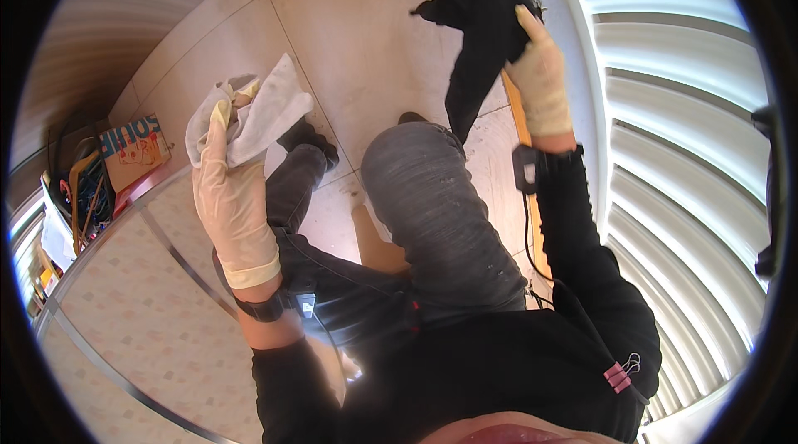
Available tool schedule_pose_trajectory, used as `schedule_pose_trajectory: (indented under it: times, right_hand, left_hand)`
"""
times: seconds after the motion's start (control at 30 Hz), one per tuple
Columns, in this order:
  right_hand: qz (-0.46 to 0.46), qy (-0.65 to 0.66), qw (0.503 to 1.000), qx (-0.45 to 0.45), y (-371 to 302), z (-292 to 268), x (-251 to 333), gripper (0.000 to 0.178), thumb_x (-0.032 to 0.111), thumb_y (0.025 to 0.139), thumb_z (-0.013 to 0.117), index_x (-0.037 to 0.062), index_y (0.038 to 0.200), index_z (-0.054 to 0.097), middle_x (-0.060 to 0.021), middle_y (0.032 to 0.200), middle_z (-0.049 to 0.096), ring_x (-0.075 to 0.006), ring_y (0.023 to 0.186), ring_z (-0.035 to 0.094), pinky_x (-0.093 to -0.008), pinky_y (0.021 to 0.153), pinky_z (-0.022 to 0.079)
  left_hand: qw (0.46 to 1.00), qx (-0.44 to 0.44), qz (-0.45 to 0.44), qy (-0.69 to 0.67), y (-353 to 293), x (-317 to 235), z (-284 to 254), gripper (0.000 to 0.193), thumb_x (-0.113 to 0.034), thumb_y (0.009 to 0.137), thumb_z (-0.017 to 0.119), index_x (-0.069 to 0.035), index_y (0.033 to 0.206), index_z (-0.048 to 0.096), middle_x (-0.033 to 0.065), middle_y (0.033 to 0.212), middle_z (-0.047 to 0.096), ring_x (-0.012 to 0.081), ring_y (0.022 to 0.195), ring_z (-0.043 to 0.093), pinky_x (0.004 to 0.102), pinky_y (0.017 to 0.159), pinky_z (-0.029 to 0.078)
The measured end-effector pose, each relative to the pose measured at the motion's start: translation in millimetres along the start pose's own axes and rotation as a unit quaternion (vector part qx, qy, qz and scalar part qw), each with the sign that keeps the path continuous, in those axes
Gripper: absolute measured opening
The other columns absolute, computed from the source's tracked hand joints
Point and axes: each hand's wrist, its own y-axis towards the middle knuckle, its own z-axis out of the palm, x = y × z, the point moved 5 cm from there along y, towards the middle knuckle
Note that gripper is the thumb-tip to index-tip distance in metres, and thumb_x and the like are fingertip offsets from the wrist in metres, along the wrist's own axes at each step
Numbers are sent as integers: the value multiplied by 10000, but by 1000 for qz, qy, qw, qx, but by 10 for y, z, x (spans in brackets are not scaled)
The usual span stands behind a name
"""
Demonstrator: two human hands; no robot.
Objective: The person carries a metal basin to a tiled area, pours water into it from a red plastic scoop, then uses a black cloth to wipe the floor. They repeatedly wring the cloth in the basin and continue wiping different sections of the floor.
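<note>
At left, the left hand in a thin cream-coloured glove [226,203] is closed on a crumpled greyish-white cloth [274,111], bunched perhaps for a firmer hold, well apart from the brown cardboard box with coloured print [133,149]. Past the faded dark-grey trouser knee [420,178], the right hand in a matching glove [540,78] grips a limp black piece of fabric [482,41] by its right side, near the white slatted shutter [677,49], apparently leaving its 2 narrow ends loose.

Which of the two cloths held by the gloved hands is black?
The limp black cloth in the cream-gloved right hand; the other, a crumpled pale grey cloth, is in the gloved left hand.
</note>
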Motion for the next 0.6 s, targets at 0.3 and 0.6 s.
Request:
schedule_pose_trajectory:
  times: [0.3, 0.6]
  right_hand:
    - [326, 543, 771, 70, 148, 1790, -1226, 752, 118, 711, 826, -19, 1376, 504, -195, 1330, 596, -308, 1244, 564, -341, 1044, 457]
    - [162, -41, 979, 121, -690, 2487, -1283, 805, 345, 851, 733, 41, 1497, 361, -219, 1507, 388, -417, 1383, 367, -457, 1169, 278]
  left_hand:
    - [967, 4, 64, 247, -20, -100, 133, 319, -162, 1033, 506, 72, 1239, 576, 166, 1233, 621, 237, 1196, 583, 330, 1033, 441]
    - [836, 50, 151, 524, 82, -52, 79, 353, -152, 1033, 500, 89, 1290, 524, 167, 1241, 617, 240, 1158, 593, 360, 1036, 445]
